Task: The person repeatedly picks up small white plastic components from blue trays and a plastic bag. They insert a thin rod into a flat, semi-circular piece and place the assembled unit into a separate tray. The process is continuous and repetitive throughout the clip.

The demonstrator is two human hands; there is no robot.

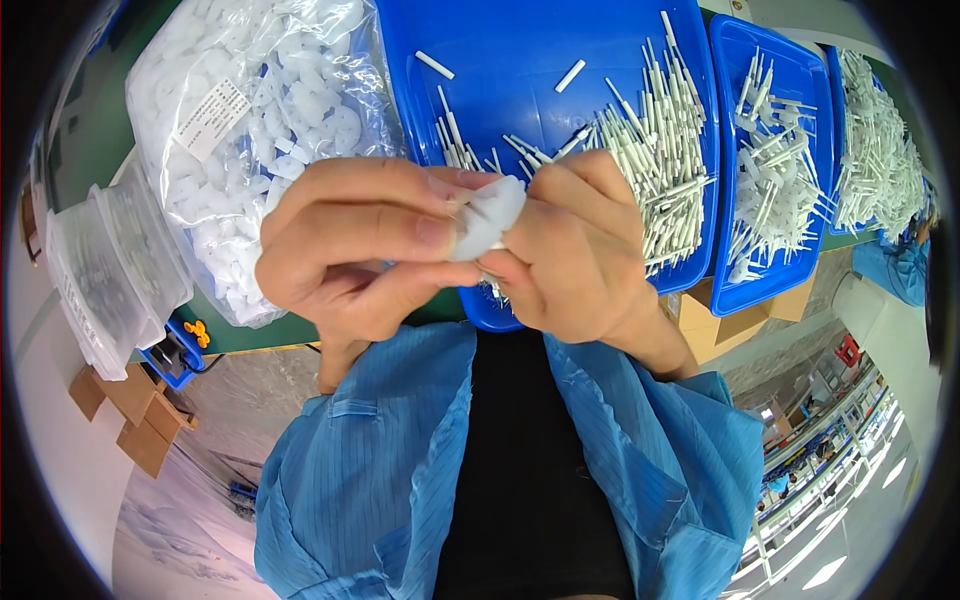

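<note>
In front of me, both hands meet over the near edge of a blue tray. My left hand [365, 235] is closed, its thumb and fingers pinching a translucent white curved plastic piece [490, 220]. My right hand [580, 240] is closed too, thumb against curled fingers, right at that piece's right and lower edge. A small white bit shows by the right thumb tip; the fingers hide most of what they grip. Many thin white sticks [665, 150] lie in the large blue tray [500, 50] beyond my hands, and two short white rods lie apart on its bottom.
A clear plastic bag [300, 100] of similar white pieces lies at the left, beside stacked clear plastic containers [120, 270]. To the right, a smaller blue tray [735, 295] holds sticks with white pieces, with another full tray [870, 150] beyond. Cardboard boxes [745, 320] stand below.
</note>
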